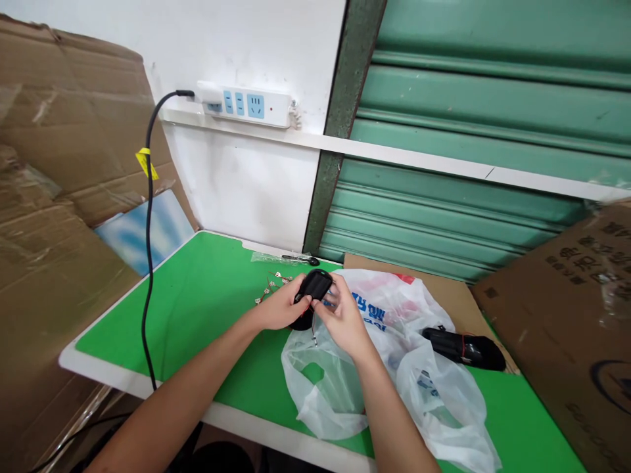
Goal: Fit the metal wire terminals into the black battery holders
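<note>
Over the green tabletop, a black plastic casing is held between both hands. My left hand grips its left side, with the thumb on the near edge. My right hand closes on the right side, its thumb near a thin red wire. That wire hangs below the casing and ends in a small metal connector. Beneath the casing lies another dark part, mostly hidden by my hands. Several small connectors with red wires lie on the table just beyond my left hand.
A white plastic bag spreads under and right of my right forearm. Another black casing lies at the right. A wrapped black item is at the back. Cardboard boxes flank the table; a black cable hangs from a power strip.
</note>
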Tool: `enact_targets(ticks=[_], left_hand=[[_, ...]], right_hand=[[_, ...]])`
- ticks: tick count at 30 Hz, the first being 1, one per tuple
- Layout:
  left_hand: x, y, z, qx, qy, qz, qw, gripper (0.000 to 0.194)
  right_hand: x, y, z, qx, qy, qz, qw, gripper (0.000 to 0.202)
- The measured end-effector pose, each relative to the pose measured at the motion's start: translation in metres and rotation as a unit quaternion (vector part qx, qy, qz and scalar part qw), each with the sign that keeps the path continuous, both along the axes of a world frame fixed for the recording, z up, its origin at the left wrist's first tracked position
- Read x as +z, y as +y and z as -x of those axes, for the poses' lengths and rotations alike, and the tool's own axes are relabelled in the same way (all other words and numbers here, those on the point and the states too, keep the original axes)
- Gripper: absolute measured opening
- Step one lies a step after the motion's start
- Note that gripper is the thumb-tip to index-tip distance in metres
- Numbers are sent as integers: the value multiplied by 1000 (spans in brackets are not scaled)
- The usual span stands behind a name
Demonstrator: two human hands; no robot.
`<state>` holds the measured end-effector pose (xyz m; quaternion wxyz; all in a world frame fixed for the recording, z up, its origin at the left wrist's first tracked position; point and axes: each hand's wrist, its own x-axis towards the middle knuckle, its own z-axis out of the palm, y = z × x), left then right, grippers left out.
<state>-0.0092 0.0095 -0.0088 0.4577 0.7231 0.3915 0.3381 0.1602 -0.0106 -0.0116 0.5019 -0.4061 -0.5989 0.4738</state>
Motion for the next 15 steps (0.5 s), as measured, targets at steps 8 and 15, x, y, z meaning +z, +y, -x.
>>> enact_targets(ticks=[8, 15], left_hand=[[-5, -2, -4, 25, -16, -8, 1000, 23], [-1, 0, -10, 31, -22, -3, 999, 27]], right_hand=[[-8, 2, 3, -31, 0, -14, 999, 45], [0, 4, -2, -1, 27, 16, 1000, 48]])
